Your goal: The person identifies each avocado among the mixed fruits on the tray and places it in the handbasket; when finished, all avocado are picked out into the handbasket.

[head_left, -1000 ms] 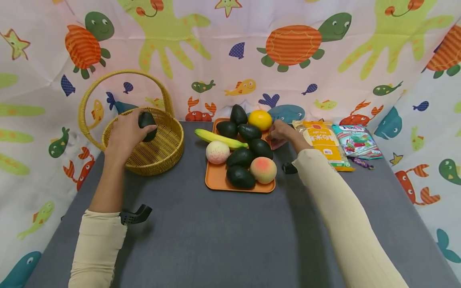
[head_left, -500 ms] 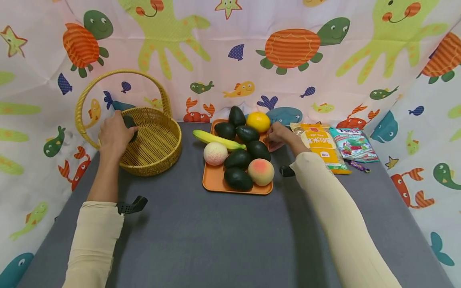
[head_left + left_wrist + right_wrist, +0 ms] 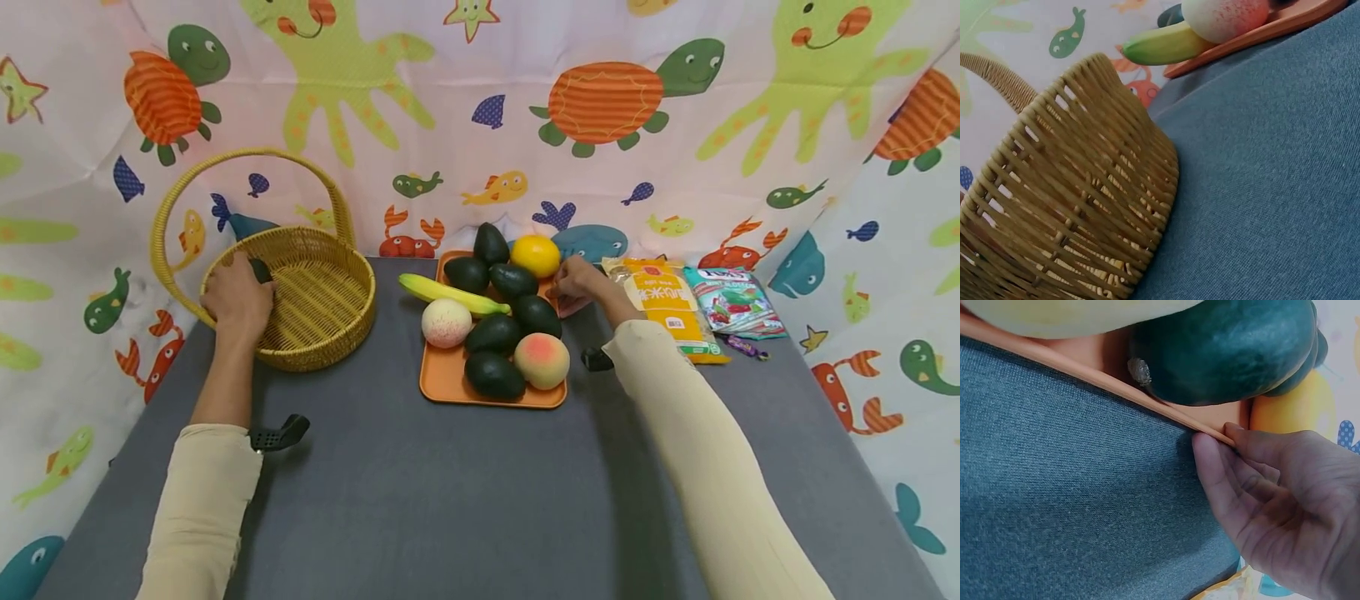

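At far left, a dark avocado (image 3: 260,270) gripped by the left hand (image 3: 238,296) has now been lowered inside the wicker basket (image 3: 330,346), its transfer seemingly nearly complete, while the orange tray's (image 3: 450,385) right edge is pinched by the right hand (image 3: 1291,500).

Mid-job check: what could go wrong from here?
The right hand pinches the edge of the orange tray; a tug might roll the peach off that side. The banana overhangs the opposite edge, so a bump could dislodge it. The left hand holds an avocado inside the basket; catching the rim on withdrawal might tip it.
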The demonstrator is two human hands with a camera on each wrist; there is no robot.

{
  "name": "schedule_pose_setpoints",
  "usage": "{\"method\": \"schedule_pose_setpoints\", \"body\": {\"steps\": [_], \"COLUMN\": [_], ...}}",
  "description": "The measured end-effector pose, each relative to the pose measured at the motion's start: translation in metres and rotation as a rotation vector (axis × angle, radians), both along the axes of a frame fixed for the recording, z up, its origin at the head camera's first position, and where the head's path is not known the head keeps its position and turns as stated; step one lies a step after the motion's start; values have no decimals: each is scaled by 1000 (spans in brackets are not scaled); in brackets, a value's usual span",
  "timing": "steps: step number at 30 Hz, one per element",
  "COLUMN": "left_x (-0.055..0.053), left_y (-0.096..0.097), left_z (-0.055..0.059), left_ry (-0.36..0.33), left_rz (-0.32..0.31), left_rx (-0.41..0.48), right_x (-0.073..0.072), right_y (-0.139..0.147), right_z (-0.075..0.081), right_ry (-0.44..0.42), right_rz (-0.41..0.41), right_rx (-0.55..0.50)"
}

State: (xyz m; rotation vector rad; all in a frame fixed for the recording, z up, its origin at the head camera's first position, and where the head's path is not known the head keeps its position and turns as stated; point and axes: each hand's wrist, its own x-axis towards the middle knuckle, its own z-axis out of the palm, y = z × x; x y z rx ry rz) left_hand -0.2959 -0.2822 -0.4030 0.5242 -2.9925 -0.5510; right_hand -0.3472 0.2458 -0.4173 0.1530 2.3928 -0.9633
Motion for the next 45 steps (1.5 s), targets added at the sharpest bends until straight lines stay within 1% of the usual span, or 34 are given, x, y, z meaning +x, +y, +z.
{"method": "schedule_pose_setpoints", "body": {"steps": [4,6,7,9,11,14,16,18,21,24,26,30,34,37,41,45], "left_x": [1,1,2,3,4,4,4,4,3,4,5,5,5,5,5,7], "left_y": [-1,-1,-1,-1,-1,0,-1,-1,-2,0,4,12,20,22,20,18], "left_z": [-6,-8,-9,-10,-11,-12,-13,-14,-16,-18,-19,-20,-19,-18,-16,-13], "left_ry": [72,94,97,84,79,95,98,93,79,94,115,147,149,151,155,164], "left_rz": [-5,-19,-26,-38,-42,-50,-65,-93,-146,-204,-243,-294,-298,-287,-263,-263], "left_rx": [-10,-17,-24,-26,-11,22,27,11,-40,-79,-89,-87,-74,-41,-4,18], "right_x": [3,3,3,3,2,0,-1,0,1,2,2,2,1,0,-1,-1], "right_y": [0,0,0,-1,-2,-3,-4,-4,-3,-2,-2,-1,0,0,-2,-5], "right_z": [-2,-2,-2,-3,-3,-3,-2,-2,-1,-1,-2,-1,0,0,-1,-2], "right_ry": [-2,-2,-1,3,6,3,1,6,23,24,16,13,15,15,11,18], "right_rz": [0,-2,-1,2,0,-7,-8,-8,-7,-5,-6,-5,-10,-20,-13,-24], "right_rx": [-6,-6,-3,1,1,0,2,5,15,9,3,13,24,24,17,17]}}
